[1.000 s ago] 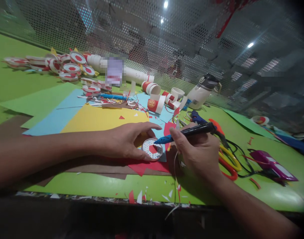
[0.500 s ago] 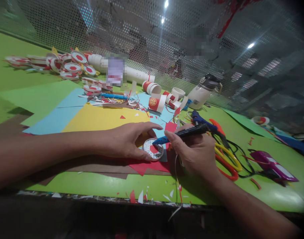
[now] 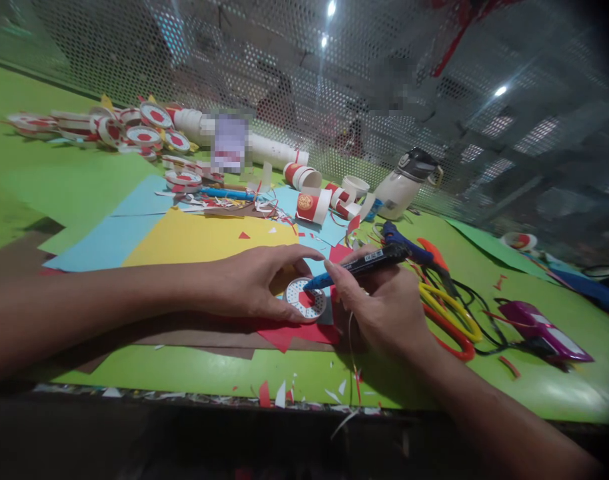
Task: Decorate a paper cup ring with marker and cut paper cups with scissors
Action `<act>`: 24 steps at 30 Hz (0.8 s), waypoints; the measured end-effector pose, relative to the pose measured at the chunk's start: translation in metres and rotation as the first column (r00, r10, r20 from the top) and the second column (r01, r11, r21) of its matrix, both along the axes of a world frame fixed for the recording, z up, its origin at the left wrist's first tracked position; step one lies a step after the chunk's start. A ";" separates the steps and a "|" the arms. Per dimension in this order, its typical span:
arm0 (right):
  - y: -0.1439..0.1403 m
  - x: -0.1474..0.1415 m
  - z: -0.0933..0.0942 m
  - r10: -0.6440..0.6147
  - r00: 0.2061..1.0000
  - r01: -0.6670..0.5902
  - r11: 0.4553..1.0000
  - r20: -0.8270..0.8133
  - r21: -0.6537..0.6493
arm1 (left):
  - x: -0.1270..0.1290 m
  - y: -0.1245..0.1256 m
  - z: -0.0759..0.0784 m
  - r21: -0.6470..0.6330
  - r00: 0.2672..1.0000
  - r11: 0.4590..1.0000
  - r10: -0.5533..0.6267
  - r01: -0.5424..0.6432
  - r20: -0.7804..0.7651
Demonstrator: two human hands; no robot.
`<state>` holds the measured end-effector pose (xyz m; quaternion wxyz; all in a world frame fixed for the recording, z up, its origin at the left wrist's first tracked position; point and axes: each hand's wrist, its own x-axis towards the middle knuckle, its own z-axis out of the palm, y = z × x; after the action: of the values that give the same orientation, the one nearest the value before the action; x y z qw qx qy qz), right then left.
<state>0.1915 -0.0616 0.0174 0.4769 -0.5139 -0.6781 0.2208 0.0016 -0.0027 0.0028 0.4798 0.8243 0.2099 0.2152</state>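
Left hand (image 3: pixel 254 283), centre of frame: thumb and forefinger curved narrowly around a small round paper disc (image 3: pixel 305 299), white-rimmed with a red middle, touching its near and far edges and pinning it flat. Disc located just below frame centre, on a red paper sheet (image 3: pixel 294 331) over brown card, between the two hands.

Right hand (image 3: pixel 384 303), right of centre: closed in a writing grip on a pen-shaped tool (image 3: pixel 357 267) with black body and blue front. Blue tip angled down and left, meeting the right part of the disc top. Tool barrel tilted upward to the right.

Surroundings:
- Green table (image 3: pixel 194 370), near edge strewn with red and white paper scraps.
- Yellow sheet (image 3: pixel 194 240) and light blue sheet (image 3: pixel 109 240), left of centre, overlapping.
- Scissors (image 3: pixel 452 317) with yellow and red handles, just right of the right hand.
- Purple device (image 3: pixel 544 323) with black cord, lower right.
- White bottle (image 3: pixel 407 183) with dark lid, upper centre right, upright.
- Red-and-white paper cups (image 3: pixel 312 203), lying on their sides, left of the bottle.
- Pile of finished discs (image 3: pixel 134 130), upper left, well apart from the hands.
- Perforated metal screen (image 3: pixel 309 80) along the far side of the table.
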 end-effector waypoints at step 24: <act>-0.002 -0.001 0.001 0.010 0.998 -0.015 0.997 0.063 0.074 | -0.001 -0.001 0.000 0.024 0.999 1.000 0.021 -0.020 -0.039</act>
<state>0.1909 -0.0639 0.0188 0.4728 -0.4982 -0.7036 0.1822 0.0010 -0.0032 0.0030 0.4633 0.8319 0.2252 0.2062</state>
